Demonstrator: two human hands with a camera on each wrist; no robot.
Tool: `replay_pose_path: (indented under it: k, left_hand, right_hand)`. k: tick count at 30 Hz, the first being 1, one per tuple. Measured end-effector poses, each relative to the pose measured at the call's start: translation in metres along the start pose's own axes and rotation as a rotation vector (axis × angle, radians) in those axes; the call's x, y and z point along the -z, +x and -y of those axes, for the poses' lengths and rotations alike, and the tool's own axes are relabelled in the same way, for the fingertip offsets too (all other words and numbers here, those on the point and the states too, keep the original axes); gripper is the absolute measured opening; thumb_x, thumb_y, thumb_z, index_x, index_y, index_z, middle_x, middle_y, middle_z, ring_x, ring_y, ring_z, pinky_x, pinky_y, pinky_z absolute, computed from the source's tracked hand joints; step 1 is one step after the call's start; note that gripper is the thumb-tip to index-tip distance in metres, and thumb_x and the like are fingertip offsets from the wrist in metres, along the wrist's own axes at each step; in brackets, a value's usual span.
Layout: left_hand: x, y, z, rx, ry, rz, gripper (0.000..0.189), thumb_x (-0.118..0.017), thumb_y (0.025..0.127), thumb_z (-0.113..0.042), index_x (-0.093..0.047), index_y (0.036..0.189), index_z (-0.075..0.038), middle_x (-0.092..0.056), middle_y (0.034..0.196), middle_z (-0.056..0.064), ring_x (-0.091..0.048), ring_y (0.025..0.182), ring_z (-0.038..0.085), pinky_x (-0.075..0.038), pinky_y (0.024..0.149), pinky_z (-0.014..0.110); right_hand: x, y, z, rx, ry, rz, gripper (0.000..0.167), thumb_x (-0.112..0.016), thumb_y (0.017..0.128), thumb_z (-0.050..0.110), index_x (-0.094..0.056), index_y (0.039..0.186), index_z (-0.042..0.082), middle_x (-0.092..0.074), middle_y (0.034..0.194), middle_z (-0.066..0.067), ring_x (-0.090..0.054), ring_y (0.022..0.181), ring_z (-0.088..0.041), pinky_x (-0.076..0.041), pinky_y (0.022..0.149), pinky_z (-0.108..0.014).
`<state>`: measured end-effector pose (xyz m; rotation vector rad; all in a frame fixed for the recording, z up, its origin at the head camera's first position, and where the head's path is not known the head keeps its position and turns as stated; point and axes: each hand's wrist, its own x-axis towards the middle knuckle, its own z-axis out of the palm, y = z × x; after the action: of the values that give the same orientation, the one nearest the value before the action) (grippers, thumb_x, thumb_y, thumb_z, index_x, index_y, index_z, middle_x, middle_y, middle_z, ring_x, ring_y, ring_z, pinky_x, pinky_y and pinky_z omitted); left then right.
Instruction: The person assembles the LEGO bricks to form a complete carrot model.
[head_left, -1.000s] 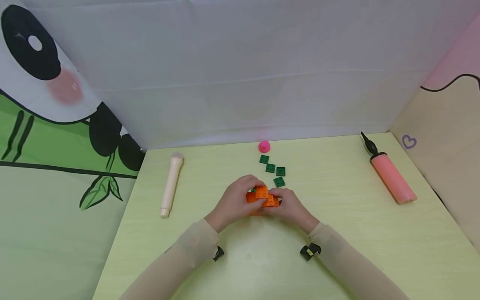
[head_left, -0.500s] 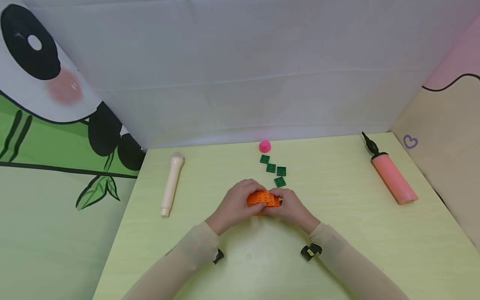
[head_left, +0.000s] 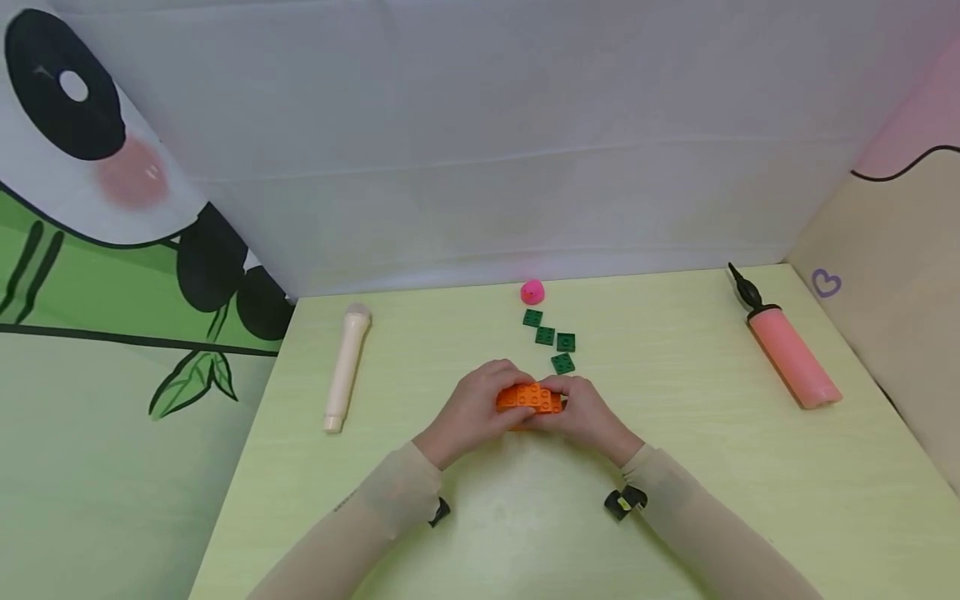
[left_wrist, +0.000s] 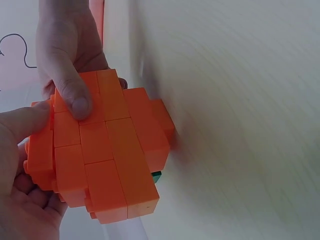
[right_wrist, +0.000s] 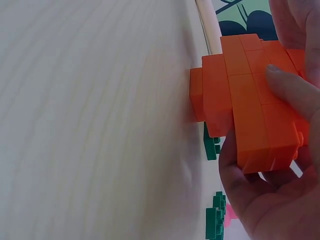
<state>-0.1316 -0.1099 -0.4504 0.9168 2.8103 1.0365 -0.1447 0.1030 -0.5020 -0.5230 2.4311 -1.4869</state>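
An orange toy-brick build (head_left: 528, 398), stepped in layers with studs on top, is held between both hands low over the table. My left hand (head_left: 471, 410) grips its left side; in the left wrist view, the thumb lies along the top edge row of bricks (left_wrist: 41, 155). My right hand (head_left: 588, 419) grips the right side, its thumb pressed flat on the build's near wall (right_wrist: 257, 100) and its fingers curled underneath and behind. The build narrows toward a small brick (left_wrist: 163, 122) at the bottom. A bit of green brick (right_wrist: 211, 142) shows beyond it.
Several small green bricks (head_left: 562, 363) lie beyond the hands, with a round pink piece (head_left: 532, 292) behind them. A pale cylindrical stick (head_left: 347, 367) lies at left, a pink hand pump (head_left: 793, 354) at right. A white cloth wall (head_left: 525, 208) rises behind the table.
One second ago an orange brick stood higher on top under the left fingers; it now sits lower, level with the bricks beside it. The left fingers have come down with it.
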Motion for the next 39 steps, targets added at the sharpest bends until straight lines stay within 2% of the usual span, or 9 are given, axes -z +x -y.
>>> replay_pose_path:
  k: [9, 17, 23, 28, 32, 34, 36, 39]
  left_hand:
    - [-0.004, 0.000, 0.003, 0.003, -0.008, 0.003, 0.032, -0.082, 0.093, -0.025, -0.073, 0.122, -0.014, -0.065, 0.110, -0.003, -0.057, 0.101, 0.013, -0.052, 0.090, 0.031]
    - [-0.005, 0.001, 0.003, -0.007, 0.024, 0.024, 0.034, -0.082, 0.094, -0.028, -0.073, 0.122, -0.012, -0.065, 0.110, -0.002, -0.056, 0.100, 0.014, -0.051, 0.091, 0.031]
    - [-0.005, 0.000, 0.003, 0.059, 0.009, 0.027, 0.034, -0.082, 0.093, -0.029, -0.073, 0.121, -0.013, -0.064, 0.109, -0.004, -0.056, 0.098, 0.013, -0.052, 0.089, 0.031]
    - [-0.010, -0.002, 0.007, 0.109, -0.059, 0.000, 0.034, -0.084, 0.092, -0.028, -0.072, 0.121, -0.016, -0.064, 0.110, -0.008, -0.057, 0.100, 0.011, -0.053, 0.091, 0.032]
    - [-0.015, -0.004, 0.009, 0.116, -0.120, -0.027, 0.034, -0.084, 0.092, -0.027, -0.071, 0.121, -0.018, -0.065, 0.114, -0.010, -0.059, 0.102, 0.010, -0.053, 0.093, 0.032]
    - [-0.016, -0.004, 0.009, 0.112, -0.136, -0.039, 0.035, -0.084, 0.092, -0.027, -0.071, 0.122, -0.018, -0.065, 0.115, -0.010, -0.059, 0.103, 0.010, -0.053, 0.094, 0.033]
    - [-0.018, -0.004, 0.009, 0.112, -0.143, -0.052, 0.037, -0.085, 0.091, -0.028, -0.071, 0.123, -0.017, -0.066, 0.116, -0.010, -0.060, 0.105, 0.010, -0.052, 0.095, 0.033]
    - [-0.019, -0.005, 0.010, 0.117, -0.155, -0.064, 0.041, -0.085, 0.091, -0.028, -0.071, 0.126, -0.015, -0.067, 0.119, -0.009, -0.060, 0.109, 0.011, -0.051, 0.099, 0.034]
  right_hand:
    - [0.002, 0.000, 0.000, -0.003, -0.003, -0.002, 0.026, -0.091, 0.083, 0.024, -0.080, 0.105, 0.014, -0.070, 0.098, 0.005, -0.057, 0.095, -0.023, -0.048, 0.085, -0.040]
    - [0.002, -0.001, -0.001, -0.003, -0.005, -0.011, 0.028, -0.092, 0.083, 0.024, -0.080, 0.106, 0.014, -0.071, 0.100, 0.004, -0.058, 0.095, -0.023, -0.049, 0.085, -0.040]
    - [-0.001, -0.001, 0.000, 0.021, 0.006, 0.001, 0.033, -0.090, 0.085, 0.021, -0.079, 0.114, 0.010, -0.072, 0.112, -0.002, -0.060, 0.100, -0.022, -0.051, 0.090, -0.040]
    - [0.007, -0.002, -0.002, 0.049, -0.031, 0.098, 0.043, -0.086, 0.089, 0.025, -0.073, 0.127, 0.011, -0.069, 0.120, -0.001, -0.059, 0.108, -0.023, -0.051, 0.096, -0.043]
    - [0.031, -0.003, -0.008, 0.102, -0.026, 0.238, 0.056, -0.074, 0.091, 0.005, -0.059, 0.145, 0.010, -0.062, 0.137, -0.005, -0.057, 0.122, -0.028, -0.051, 0.102, -0.049]
    - [0.044, -0.002, -0.012, 0.116, 0.008, 0.257, 0.062, -0.066, 0.087, -0.006, -0.055, 0.147, 0.006, -0.060, 0.141, -0.010, -0.057, 0.125, -0.032, -0.051, 0.102, -0.051]
    - [0.053, 0.001, -0.014, 0.097, 0.034, 0.200, 0.057, -0.061, 0.089, -0.010, -0.058, 0.144, 0.003, -0.063, 0.137, -0.014, -0.060, 0.122, -0.033, -0.053, 0.100, -0.052]
    - [0.060, 0.008, -0.019, 0.032, -0.022, 0.030, 0.036, -0.064, 0.095, -0.002, -0.066, 0.131, 0.000, -0.070, 0.122, -0.013, -0.065, 0.110, -0.031, -0.055, 0.093, -0.047]
